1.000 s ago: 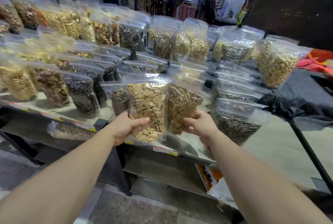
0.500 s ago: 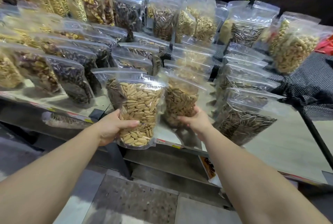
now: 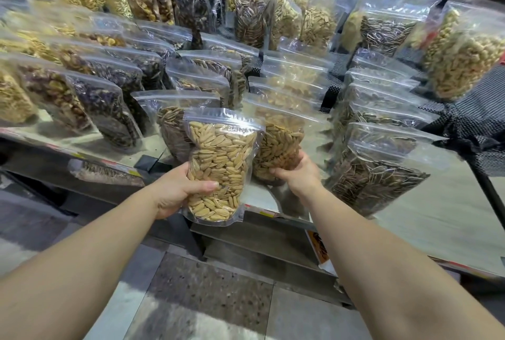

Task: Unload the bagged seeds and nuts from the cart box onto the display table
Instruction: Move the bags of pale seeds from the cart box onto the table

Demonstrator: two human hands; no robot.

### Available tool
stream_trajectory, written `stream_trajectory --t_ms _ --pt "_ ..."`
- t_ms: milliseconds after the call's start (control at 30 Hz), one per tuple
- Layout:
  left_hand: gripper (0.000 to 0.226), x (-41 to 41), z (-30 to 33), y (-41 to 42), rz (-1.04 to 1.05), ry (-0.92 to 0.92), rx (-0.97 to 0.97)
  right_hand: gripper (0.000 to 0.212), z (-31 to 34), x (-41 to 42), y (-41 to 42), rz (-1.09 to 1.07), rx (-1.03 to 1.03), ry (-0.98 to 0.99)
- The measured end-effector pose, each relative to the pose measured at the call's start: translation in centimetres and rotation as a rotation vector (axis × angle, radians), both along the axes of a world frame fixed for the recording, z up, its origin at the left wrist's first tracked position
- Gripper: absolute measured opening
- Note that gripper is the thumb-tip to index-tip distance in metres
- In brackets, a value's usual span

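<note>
Left hand (image 3: 177, 192) grips pale-seed bag (image 3: 218, 167) upright, long axis vertical, held off the display table (image 3: 437, 208) at its front edge. Right hand (image 3: 296, 175) grips second seed bag (image 3: 278, 148), base apparently on the table. Open slot lies just beyond the left bag; left hand nearer.

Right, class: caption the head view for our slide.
Left hand and right hand each hold a seed bag at the display table.
</note>
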State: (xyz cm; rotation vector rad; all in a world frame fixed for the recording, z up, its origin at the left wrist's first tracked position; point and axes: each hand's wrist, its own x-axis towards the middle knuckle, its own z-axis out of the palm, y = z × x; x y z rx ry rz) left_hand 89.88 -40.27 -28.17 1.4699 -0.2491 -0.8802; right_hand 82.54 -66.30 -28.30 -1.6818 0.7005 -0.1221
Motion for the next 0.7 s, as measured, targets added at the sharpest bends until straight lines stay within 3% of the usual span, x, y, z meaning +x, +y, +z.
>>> stream_trajectory --t_ms 67,133,700 --pt "0.095 0.1 -0.1 0.0 -0.009 -0.024 0.005 0.055 0.4 0.0 0.0 -0.012 -0.027 0.016" --pt "0.104 0.1 -0.1 0.0 0.004 -0.029 -0.01 0.052 0.2 0.2 -0.3 -0.025 -0.049 0.013" --pt "0.111 -0.6 -0.2 -0.6 0.057 0.0 -0.02 0.046 -0.2 2.7 -1.1 -0.139 -0.124 0.009"
